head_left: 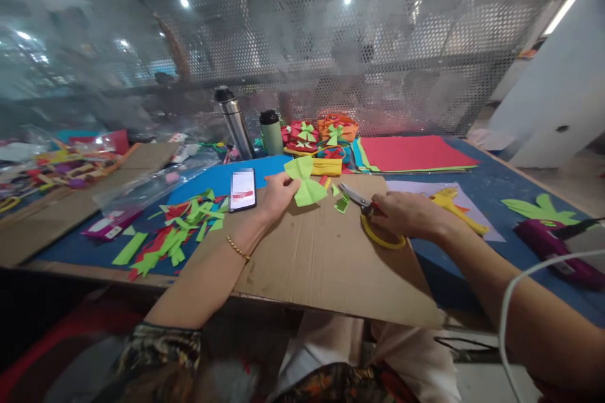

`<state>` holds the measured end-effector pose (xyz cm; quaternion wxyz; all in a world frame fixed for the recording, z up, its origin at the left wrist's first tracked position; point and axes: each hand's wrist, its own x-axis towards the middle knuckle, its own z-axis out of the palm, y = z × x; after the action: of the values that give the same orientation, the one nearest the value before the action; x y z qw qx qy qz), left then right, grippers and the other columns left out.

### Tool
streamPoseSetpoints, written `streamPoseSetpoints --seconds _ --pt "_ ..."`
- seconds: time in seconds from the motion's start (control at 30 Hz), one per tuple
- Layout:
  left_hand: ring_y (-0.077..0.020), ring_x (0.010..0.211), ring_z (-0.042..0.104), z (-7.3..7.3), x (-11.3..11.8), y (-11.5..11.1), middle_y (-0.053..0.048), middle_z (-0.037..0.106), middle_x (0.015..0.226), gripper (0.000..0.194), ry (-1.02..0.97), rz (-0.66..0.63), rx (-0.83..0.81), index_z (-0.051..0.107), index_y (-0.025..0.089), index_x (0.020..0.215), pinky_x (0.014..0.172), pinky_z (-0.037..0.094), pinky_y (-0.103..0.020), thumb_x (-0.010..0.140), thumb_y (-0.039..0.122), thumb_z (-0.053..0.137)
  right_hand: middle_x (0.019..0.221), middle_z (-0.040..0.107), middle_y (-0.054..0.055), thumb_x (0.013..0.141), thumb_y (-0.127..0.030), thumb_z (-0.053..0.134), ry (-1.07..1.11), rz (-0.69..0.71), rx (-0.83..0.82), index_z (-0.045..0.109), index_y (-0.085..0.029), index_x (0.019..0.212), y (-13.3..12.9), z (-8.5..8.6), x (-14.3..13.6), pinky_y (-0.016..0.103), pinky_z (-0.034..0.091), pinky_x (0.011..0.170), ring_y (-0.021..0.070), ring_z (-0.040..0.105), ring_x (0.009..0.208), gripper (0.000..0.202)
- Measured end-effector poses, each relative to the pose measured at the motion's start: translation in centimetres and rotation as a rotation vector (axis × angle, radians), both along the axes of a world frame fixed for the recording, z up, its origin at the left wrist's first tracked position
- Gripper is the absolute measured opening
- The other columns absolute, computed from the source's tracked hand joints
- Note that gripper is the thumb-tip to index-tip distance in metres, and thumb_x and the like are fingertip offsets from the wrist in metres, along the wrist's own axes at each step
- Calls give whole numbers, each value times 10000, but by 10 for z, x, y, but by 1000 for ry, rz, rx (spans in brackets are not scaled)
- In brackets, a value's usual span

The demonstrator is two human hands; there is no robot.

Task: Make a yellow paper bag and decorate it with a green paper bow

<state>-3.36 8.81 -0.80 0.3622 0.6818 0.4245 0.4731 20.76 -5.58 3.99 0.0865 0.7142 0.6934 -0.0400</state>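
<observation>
My left hand point(281, 192) pinches a bright green paper cutout point(305, 184) with pointed, petal-like lobes, held just over the cardboard sheet point(326, 258). On the right, my right hand point(401, 211) has its fingers curled on the red part of a pair of scissors point(384, 236). Their metal blades point left toward the cutout, and a yellow handle loop lies low over the cardboard. Part of the grip is hidden behind the fingers. Between blades and cutout lie small green paper scraps point(341, 203).
A phone point(242, 190) and heaped paper scraps point(189, 223) lie left. Behind stand a steel bottle point(236, 123), a green bottle point(271, 133) and small paper bags point(335, 129). Red paper sheets point(416, 152), a yellow tool point(460, 211) and a purple glue gun point(553, 249) with cable are right.
</observation>
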Motion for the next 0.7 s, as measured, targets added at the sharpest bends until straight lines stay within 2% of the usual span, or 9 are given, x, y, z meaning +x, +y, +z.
streamPoseSetpoints --seconds 0.1,0.23,0.33,0.43,0.57,0.63,0.7 --pt "-128 591 458 -1 1 1 12 573 599 204 -5 4 -6 591 180 591 552 338 -266 741 291 674 1178 746 223 1012 -355 510 32 20 8 664 -135 1266 -1 -15 7 386 496 783 346 765 991 370" --pt "-125 592 457 -1 1 1 17 565 602 223 -18 27 -15 590 182 607 555 337 -260 748 322 690 1111 773 170 977 -326 541 126 7 26 681 -180 1219 5 -27 19 350 489 775 305 757 976 316" --pt "-126 606 475 1 -2 0 13 589 636 218 -33 42 -18 606 180 638 557 351 -249 746 346 696 1059 793 176 930 -325 575 196 -45 63 701 -173 1212 11 -29 25 345 486 731 318 761 944 345" --pt "-129 607 504 4 -5 -2 9 615 648 211 -52 33 -29 629 175 670 549 370 -240 746 358 703 988 806 161 918 -428 606 287 -82 100 726 -174 1164 15 -27 30 334 486 683 314 765 892 373" --pt "-118 597 498 9 -6 -5 22 604 624 210 -94 16 -39 617 176 663 539 370 -224 730 334 738 846 782 85 879 -411 624 430 -103 151 724 -191 1065 14 -20 33 295 492 619 244 742 763 305" --pt "-112 577 485 13 -5 -7 27 588 608 216 -114 7 -49 607 176 651 526 365 -222 730 324 743 704 710 25 844 -413 631 630 -94 166 691 -202 977 9 -14 30 281 478 546 198 678 610 256" --pt "-109 552 476 19 -4 -9 29 572 592 213 -131 -10 -63 605 176 648 513 365 -227 736 323 732 628 636 -13 774 -465 690 963 -69 163 623 -222 847 1 -5 23 280 478 502 171 618 526 262"
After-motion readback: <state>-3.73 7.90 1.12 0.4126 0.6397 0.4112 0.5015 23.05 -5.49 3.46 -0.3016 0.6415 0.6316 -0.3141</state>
